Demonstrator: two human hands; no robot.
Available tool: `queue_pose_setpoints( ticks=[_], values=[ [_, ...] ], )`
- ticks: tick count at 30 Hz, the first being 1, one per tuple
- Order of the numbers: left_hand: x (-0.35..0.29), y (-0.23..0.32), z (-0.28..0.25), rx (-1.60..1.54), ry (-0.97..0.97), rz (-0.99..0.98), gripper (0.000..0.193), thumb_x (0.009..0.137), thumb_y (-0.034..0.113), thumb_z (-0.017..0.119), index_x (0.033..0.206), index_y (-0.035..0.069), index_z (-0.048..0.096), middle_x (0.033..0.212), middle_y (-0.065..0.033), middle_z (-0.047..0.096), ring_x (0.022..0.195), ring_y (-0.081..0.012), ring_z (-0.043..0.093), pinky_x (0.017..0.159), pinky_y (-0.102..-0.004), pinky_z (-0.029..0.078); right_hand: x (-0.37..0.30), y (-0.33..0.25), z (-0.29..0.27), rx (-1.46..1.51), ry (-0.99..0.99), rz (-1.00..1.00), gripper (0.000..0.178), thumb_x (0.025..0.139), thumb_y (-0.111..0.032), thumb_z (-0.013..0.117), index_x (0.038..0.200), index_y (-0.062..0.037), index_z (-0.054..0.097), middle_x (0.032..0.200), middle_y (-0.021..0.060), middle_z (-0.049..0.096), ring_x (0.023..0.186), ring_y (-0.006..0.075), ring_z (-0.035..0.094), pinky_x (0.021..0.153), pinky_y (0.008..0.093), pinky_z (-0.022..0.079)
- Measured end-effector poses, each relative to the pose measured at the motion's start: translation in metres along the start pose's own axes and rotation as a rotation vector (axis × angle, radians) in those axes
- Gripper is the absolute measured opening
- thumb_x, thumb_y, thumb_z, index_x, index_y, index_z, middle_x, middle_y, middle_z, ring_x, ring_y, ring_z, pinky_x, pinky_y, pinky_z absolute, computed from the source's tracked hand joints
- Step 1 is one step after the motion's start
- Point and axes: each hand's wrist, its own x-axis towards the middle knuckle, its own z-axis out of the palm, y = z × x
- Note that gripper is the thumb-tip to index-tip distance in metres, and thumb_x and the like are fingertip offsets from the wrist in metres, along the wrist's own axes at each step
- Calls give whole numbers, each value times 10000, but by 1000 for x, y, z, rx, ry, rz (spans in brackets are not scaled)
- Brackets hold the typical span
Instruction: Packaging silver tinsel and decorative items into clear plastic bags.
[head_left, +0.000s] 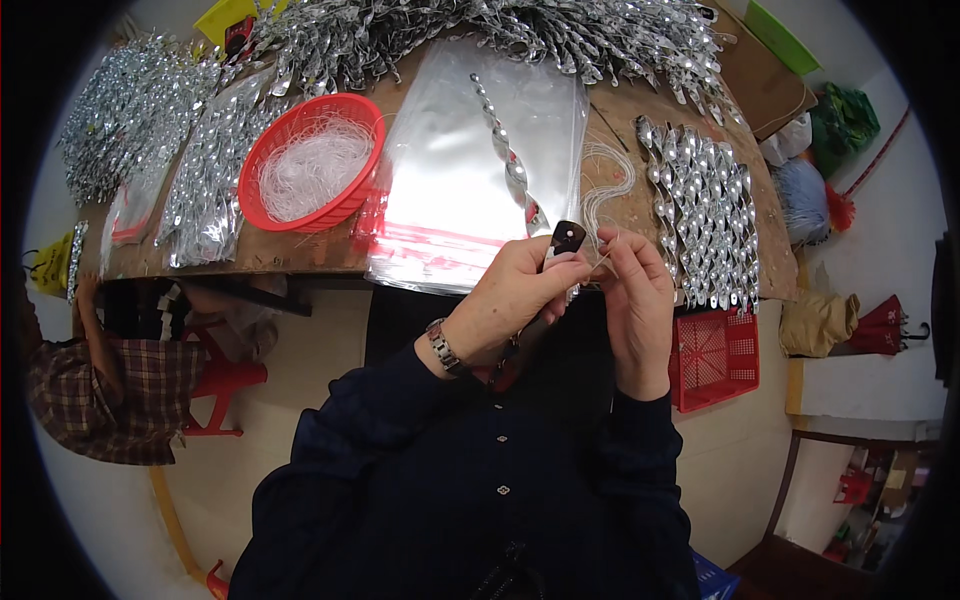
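Dark sleeves led to both hands, closed at the counter (pixel 330 255) edge: the left hand (pixel 515 290) gripped a small dark tool (pixel 566 238), the right hand (pixel 632 290) pinched white thread (pixel 603 190). Slack thread could likely snag the silver spiral (pixel 510 160) on the clear bag (pixel 450 190), dragging it off.

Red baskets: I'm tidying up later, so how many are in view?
2. A round red basket of white thread sits on the table; a square red crate is on the floor below its right end. Others may be hidden.
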Motion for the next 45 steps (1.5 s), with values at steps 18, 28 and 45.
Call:
queue_pose_setpoints(
  ticks=[18, 28, 45],
  values=[
    [-8, 13, -17, 191, -69, 36, 211, 928, 231, 619, 882, 25, 625, 640, 21, 554, 519, -51, 526, 476, -201, 414, -13, -27, 12, -860, -321, -270, 355, 865, 1, 644, 1214, -15, 581, 999, 89, 653, 756, 136, 604, 692, 267, 495],
    [-14, 15, -19, 156, -74, -18, 190, 937, 200, 612, 843, 35, 612, 626, 20, 541, 547, -50, 519, 506, -198, 405, -12, -23, 8, -883, -300, -239, 42, 881, 8, 626, 921, 18, 630, 829, 53, 624, 734, 117, 586, 670, 242, 461],
    [-8, -23, -24, -410, -136, 61, 218, 986, 202, 557, 1112, 28, 595, 861, -5, 607, 748, -77, 582, 663, -216, 485, -28, -28, 25, -735, 14, -237, 47, 857, 10, 637, 836, 8, 595, 740, 23, 572, 642, 70, 511, 584, 223, 417]
  ],
)
